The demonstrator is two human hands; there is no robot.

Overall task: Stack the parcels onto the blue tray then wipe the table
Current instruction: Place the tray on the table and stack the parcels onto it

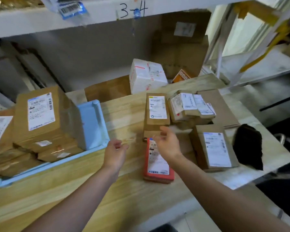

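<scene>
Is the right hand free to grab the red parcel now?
Probably yes: the right hand hovers open, holding nothing, over the far end of the red parcel; no other parcel covers it.

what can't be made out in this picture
Head view:
Label text on the red parcel: blurred, too small.
Right hand: motion blur; contact with that parcel unclear.
Blue tray: floor mostly hidden under stacked boxes.
Black cloth: too dark for detail.

The surface [124, 190] is showing matt wood grain. The blue tray [92, 124] is looking like smooth plastic. The parcels [40, 136] are wearing brown cardboard with white paper labels [157, 107] (tape [57, 150] glinting glossy on some), and the black cloth [248, 146] is looking matt.
</scene>
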